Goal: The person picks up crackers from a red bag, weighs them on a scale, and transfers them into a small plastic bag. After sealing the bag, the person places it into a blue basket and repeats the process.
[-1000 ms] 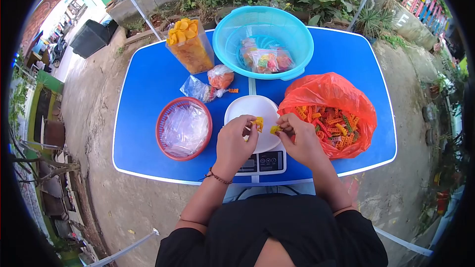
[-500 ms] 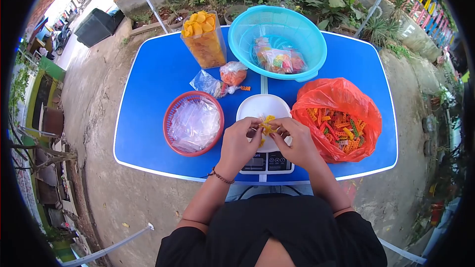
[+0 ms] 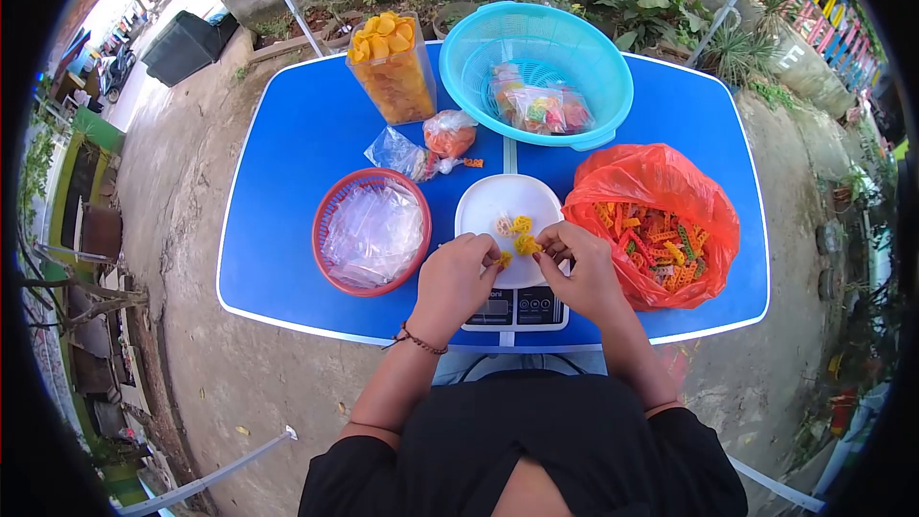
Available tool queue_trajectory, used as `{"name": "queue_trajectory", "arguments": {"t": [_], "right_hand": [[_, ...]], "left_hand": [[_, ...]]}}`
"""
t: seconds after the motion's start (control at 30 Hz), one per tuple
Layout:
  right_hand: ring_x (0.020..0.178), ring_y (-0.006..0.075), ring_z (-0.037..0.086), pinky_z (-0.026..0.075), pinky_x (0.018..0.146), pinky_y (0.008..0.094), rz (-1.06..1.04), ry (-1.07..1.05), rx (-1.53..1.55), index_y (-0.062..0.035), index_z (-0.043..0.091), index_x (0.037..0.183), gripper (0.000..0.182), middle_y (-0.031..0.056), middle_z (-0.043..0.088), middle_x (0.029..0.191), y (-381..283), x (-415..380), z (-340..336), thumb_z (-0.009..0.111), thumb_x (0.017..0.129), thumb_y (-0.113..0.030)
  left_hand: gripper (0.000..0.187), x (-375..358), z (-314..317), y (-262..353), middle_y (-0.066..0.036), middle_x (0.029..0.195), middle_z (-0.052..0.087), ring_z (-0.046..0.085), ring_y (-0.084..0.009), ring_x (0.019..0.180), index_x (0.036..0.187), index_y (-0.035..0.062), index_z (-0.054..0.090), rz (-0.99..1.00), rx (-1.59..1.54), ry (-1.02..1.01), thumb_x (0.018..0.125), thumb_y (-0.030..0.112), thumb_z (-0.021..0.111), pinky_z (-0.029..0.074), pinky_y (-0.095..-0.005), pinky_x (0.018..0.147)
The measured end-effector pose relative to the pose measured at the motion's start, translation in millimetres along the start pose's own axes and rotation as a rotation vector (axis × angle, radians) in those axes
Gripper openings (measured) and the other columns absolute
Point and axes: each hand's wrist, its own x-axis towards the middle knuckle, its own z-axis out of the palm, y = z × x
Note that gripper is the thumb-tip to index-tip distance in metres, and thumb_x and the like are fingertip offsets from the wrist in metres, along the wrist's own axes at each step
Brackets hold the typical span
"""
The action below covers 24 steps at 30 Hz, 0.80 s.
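A white plate lies on the digital scale, with several yellow and pale snack pieces on it. Over the plate's lower left edge, my left hand pinches a small yellow snack piece. At the right side, my right hand has its fingertips closed on another yellow piece above the plate. The red plastic bag of colourful snacks stands open just right of my right hand.
Left of the plate is a red basket of clear plastic bags. Behind stand a tall container of orange chips, small knotted bags and a turquoise basket with filled packets.
My hands have moved apart, the left one to the left and the right one slightly right. The yellow pieces between them are now separate, and more of the plate shows.
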Motion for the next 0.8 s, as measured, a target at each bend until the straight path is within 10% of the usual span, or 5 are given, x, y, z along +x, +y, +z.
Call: {"name": "queue_trajectory", "arguments": {"t": [0.23,0.8], "right_hand": [[0.076,0.0157,0.071,0.055,0.067,0.0269,-0.017,0.040,-0.019,0.0024,0.065,0.099,0.019,0.0103,0.070,0.089,-2,-1,-1,0.070,0.081,0.008],[0.072,0.0218,0.067,0.054,0.067,0.0322,-0.035,0.426,-0.391,0.0007,0.067,0.102,0.023,0.0132,0.064,0.099,14,-37,-82,0.066,0.081,0.009]], "left_hand": [[0.015,14,13,4,-0.006,0.086,0.069,0.066,-0.0213,0.066,0.094,0.0065,0.070,0.071,-0.017,0.218,0.086,0.017,0.076,0.052,-0.0334,0.060],[0.027,41,63,84,-0.009,0.096,0.064,0.065,-0.0305,0.086,0.107,0.0071,0.066,0.440,-0.262,-0.066,0.082,0.011,0.075,0.054,-0.0398,0.074]]}}
